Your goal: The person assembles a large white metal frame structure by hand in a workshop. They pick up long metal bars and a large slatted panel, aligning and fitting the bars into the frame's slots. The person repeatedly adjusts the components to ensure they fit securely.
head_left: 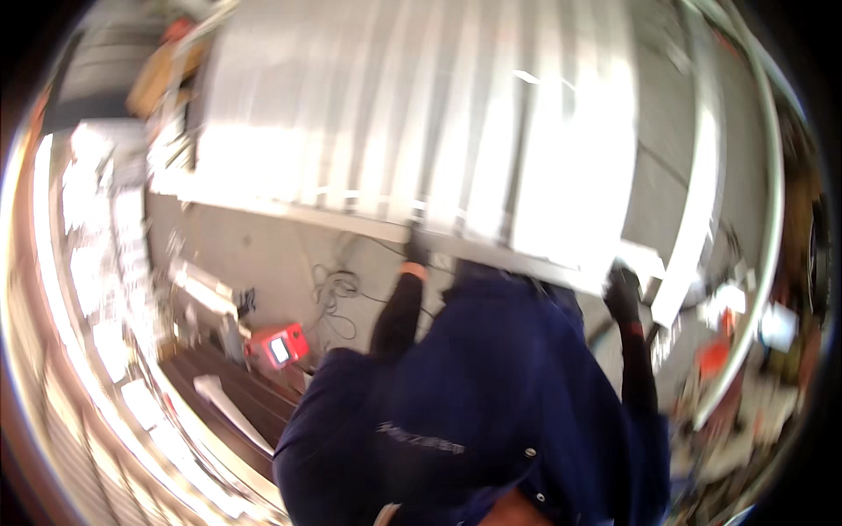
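I saw a large corrugated metal sheet, pale and shiny, filling the upper middle of the blurred view, its lower edge running slantwise from the left down to the right. Both of my hands were on that lower edge: the left hand, in a dark glove with an orange cuff, had its grip clenched on the edge near the middle, and the right hand, gloved the same way, had its grip closed on the sheet's lower right corner. My arms in black sleeves came up from a dark blue shirt that covered the lower middle. Under the sheet lay a grey concrete floor with a loose tangle of cable on it. Left of that stood a small red box with a bright face, next to dark boards. A curved metal rail ran down the right side.
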A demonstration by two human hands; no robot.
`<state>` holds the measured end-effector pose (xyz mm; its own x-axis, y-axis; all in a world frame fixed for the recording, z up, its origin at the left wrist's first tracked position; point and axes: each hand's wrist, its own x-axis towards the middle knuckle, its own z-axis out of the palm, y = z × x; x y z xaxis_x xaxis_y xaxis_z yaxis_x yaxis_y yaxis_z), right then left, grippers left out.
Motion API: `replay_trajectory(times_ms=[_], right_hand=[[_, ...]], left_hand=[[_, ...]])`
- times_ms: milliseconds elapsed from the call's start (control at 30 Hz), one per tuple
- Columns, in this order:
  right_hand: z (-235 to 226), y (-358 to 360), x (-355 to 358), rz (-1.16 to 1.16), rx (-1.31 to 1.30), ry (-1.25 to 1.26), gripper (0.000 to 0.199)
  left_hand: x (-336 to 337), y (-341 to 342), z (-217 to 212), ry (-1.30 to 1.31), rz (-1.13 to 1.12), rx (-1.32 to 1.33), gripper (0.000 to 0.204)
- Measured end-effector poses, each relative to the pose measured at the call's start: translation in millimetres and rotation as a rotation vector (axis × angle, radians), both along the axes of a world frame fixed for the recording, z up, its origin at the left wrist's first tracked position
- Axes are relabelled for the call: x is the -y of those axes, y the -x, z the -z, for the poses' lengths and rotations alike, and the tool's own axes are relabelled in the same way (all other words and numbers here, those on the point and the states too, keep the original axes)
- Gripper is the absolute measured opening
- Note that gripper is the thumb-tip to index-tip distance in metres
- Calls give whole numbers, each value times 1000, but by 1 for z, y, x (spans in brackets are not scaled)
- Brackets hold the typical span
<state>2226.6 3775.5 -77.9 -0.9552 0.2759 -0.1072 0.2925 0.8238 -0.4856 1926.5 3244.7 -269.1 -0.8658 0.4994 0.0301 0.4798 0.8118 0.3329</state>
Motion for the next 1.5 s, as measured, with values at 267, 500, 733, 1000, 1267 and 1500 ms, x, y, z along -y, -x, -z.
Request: replay_trajectory(times_ms=[267, 500, 733, 1000, 1267, 1500], right_hand=[[-5, -11, 6, 82, 91, -108, 33], [-10, -11, 7, 34, 29, -198, 24], [-4, -12, 12, 114, 222, -122, 37], [-30, 2, 16, -126, 677, -373, 79], [-75, 149, 129, -427, 969, -193, 77], [-135, 295, 385, -587, 703, 446, 52]], left_hand=[[-106, 50, -111, -1206, -1196, 478, 61], [-90, 67, -84, -1224, -1194, 332, 42], [-83, 62, -107, -1214, -1138, 550, 62], [-72, 56, -91, -957, -1094, 439, 62], [31, 138, -104, -1199, -1066, 666, 48], [139, 208, -141, -1425, -896, 1087, 31]])
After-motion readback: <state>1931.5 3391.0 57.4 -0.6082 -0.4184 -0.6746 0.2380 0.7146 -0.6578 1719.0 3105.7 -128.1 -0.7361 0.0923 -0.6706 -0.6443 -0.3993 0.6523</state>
